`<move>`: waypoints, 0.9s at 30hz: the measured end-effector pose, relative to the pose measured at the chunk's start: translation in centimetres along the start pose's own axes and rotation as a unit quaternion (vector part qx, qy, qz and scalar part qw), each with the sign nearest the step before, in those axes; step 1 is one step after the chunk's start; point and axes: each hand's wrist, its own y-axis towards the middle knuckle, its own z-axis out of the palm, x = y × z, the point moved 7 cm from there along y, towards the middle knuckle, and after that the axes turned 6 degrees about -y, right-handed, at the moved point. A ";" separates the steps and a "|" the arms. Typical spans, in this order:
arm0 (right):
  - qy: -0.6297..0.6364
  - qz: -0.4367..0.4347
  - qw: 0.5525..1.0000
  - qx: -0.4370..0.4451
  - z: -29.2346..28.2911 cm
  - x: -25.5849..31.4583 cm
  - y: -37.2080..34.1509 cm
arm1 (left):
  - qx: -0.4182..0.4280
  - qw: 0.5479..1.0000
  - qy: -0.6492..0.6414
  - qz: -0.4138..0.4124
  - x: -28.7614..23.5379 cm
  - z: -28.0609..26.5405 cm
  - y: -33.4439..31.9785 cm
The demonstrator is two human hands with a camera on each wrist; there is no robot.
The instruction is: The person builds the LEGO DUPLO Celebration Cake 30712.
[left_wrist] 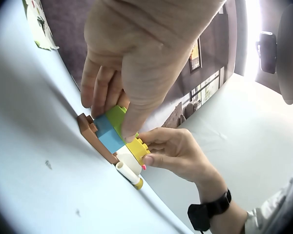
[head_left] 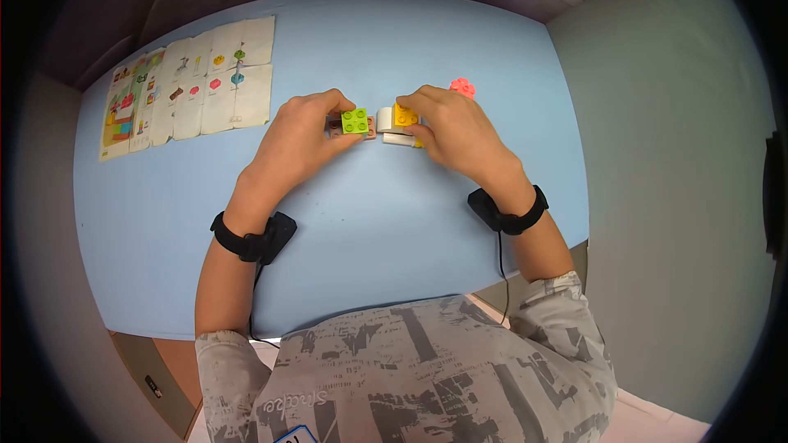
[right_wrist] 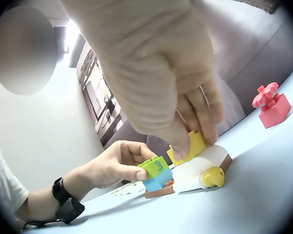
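My left hand [head_left: 294, 135] pinches a lime-green toy brick [head_left: 355, 121] between thumb and fingers. That brick, marked with a 3 in the right wrist view, sits on a light-blue brick [left_wrist: 109, 134] on a brown base plate [left_wrist: 91, 138]. With thumb and fingertips, my right hand [head_left: 461, 129] grips a yellow brick [right_wrist: 191, 147], its studs facing up. Directly under the yellow brick is a white curved brick [right_wrist: 212, 158], beside the green and blue stack. A white cylinder-like piece [left_wrist: 127, 174] with a yellow rounded end [right_wrist: 213, 177] lies against the near side.
A pink-red flower piece [right_wrist: 266, 95] stands on a red brick [right_wrist: 275, 112] beyond my right hand. A creased instruction sheet [head_left: 215, 82] lies at the back left of the light-blue table [head_left: 345, 238]. Wrist cameras with cables hang beneath both wrists.
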 end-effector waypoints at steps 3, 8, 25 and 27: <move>0.009 0.015 1.000 0.003 0.0 0.1 -0.1 | 0.003 1.000 0.024 -0.008 -0.4 -0.2 -0.1; -0.043 0.031 0.997 0.047 0.8 0.0 0.1 | -0.005 1.000 0.030 0.003 -0.6 -0.1 -0.1; 0.155 0.004 0.987 0.029 0.9 3.9 3.4 | -0.015 0.997 -0.003 0.078 -4.0 -2.2 -2.1; 0.184 0.019 0.982 0.045 0.7 4.3 3.0 | -0.003 0.998 -0.045 0.045 -3.6 -2.5 -2.3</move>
